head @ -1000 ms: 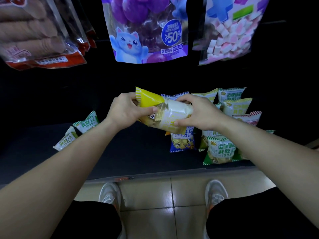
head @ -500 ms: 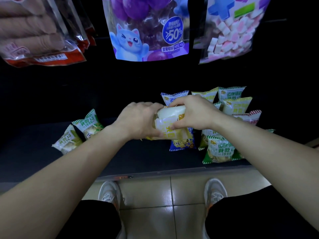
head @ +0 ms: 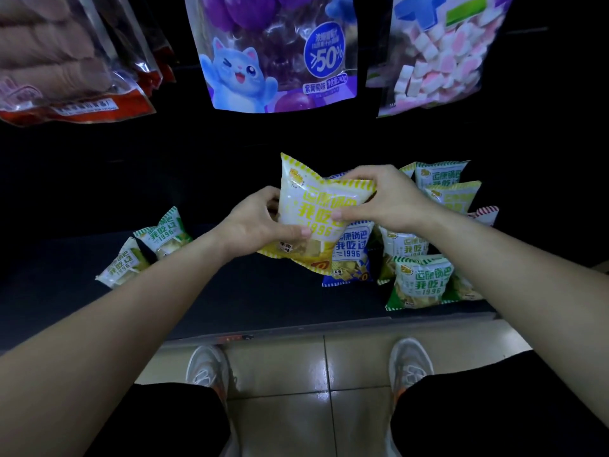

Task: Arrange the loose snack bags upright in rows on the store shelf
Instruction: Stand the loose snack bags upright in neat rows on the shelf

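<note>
Both hands, left (head: pixel 260 222) and right (head: pixel 384 197), grasp the yellow bag (head: pixel 321 212) upright; next, stand it left of the blue bag (head: pixel 351 255).

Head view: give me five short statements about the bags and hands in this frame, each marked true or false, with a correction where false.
1. The left hand and right hand both grip the yellow bag. True.
2. The yellow bag lies flat, face down. False: it is held upright, printed front toward the camera.
3. Two green bags lie tipped at the left of the shelf. True.
4. A blue bag lies left of them. False: the blue bag stands to their right, just behind the yellow bag.
5. The pouch hanging overhead shows a dog. False: the purple pouch shows a blue cat.
</note>
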Demonstrator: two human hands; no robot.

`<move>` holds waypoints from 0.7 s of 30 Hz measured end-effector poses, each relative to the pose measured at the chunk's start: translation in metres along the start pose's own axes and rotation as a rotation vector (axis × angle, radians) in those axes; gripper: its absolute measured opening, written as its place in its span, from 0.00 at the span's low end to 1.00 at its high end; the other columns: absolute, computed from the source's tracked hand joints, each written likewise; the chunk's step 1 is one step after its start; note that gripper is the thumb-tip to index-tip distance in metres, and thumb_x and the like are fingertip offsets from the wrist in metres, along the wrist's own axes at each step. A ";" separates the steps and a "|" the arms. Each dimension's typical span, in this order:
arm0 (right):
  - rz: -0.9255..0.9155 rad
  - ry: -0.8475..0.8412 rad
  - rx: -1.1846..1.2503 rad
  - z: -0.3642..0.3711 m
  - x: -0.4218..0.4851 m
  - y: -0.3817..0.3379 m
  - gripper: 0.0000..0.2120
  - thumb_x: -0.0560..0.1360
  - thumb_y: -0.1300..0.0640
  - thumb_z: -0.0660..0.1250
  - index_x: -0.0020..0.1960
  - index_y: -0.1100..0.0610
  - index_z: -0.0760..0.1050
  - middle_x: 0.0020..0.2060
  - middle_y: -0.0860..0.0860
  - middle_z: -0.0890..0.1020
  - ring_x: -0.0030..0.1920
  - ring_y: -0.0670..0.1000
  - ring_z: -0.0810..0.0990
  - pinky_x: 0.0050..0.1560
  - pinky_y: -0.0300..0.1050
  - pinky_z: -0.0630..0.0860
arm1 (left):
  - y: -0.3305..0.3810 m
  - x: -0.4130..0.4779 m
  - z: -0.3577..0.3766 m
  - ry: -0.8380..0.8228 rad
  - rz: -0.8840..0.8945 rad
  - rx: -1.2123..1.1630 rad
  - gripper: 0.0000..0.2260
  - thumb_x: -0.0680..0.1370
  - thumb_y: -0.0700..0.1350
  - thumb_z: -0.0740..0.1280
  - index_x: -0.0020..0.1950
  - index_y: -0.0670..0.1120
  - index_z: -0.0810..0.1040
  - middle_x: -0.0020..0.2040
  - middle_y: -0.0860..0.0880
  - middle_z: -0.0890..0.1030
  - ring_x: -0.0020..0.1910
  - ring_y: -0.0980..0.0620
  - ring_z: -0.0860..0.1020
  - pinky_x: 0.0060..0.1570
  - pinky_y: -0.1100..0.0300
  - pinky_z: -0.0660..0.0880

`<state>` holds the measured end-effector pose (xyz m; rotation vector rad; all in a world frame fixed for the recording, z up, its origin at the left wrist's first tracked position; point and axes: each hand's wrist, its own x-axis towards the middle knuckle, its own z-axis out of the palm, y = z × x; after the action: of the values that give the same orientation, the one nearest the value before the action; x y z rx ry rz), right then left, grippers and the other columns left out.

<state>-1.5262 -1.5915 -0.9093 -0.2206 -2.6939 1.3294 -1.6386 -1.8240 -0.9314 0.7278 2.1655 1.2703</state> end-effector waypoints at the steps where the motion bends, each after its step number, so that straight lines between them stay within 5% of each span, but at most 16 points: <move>1: 0.014 -0.002 -0.059 -0.002 -0.001 0.004 0.24 0.62 0.45 0.82 0.54 0.47 0.79 0.45 0.40 0.82 0.44 0.40 0.81 0.40 0.34 0.73 | 0.001 0.004 0.006 0.007 0.018 0.014 0.39 0.54 0.61 0.82 0.60 0.51 0.75 0.54 0.51 0.83 0.51 0.55 0.83 0.52 0.51 0.81; 5: 0.006 -0.080 -0.383 0.007 -0.005 0.009 0.32 0.60 0.40 0.81 0.61 0.45 0.78 0.53 0.46 0.80 0.55 0.49 0.76 0.49 0.45 0.73 | 0.016 0.004 0.003 0.120 0.209 0.290 0.37 0.58 0.65 0.77 0.64 0.58 0.73 0.58 0.59 0.79 0.56 0.63 0.77 0.54 0.65 0.74; 11: 0.004 -0.140 -0.442 0.020 -0.009 0.010 0.35 0.60 0.35 0.79 0.65 0.41 0.75 0.56 0.49 0.80 0.56 0.51 0.77 0.53 0.53 0.77 | 0.018 0.007 0.028 -0.078 0.124 0.850 0.39 0.59 0.67 0.75 0.68 0.60 0.71 0.58 0.54 0.81 0.55 0.52 0.79 0.53 0.52 0.77; 16: 0.072 -0.080 -0.398 0.000 -0.024 0.045 0.40 0.68 0.37 0.75 0.74 0.44 0.62 0.56 0.46 0.77 0.48 0.49 0.78 0.44 0.47 0.74 | 0.006 0.026 0.053 0.007 0.088 0.858 0.39 0.61 0.67 0.76 0.69 0.60 0.70 0.58 0.54 0.81 0.53 0.51 0.79 0.49 0.54 0.77; 21: 0.268 -0.136 -0.461 -0.029 -0.050 0.096 0.36 0.75 0.39 0.69 0.77 0.49 0.60 0.67 0.50 0.74 0.55 0.53 0.78 0.51 0.49 0.73 | -0.025 0.034 0.099 -0.087 0.065 1.000 0.38 0.63 0.68 0.74 0.70 0.59 0.68 0.60 0.52 0.80 0.55 0.48 0.79 0.43 0.56 0.75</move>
<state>-1.4653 -1.5206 -0.9707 -0.5721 -3.1430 0.7723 -1.6014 -1.7507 -1.0018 1.1848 2.6509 0.0720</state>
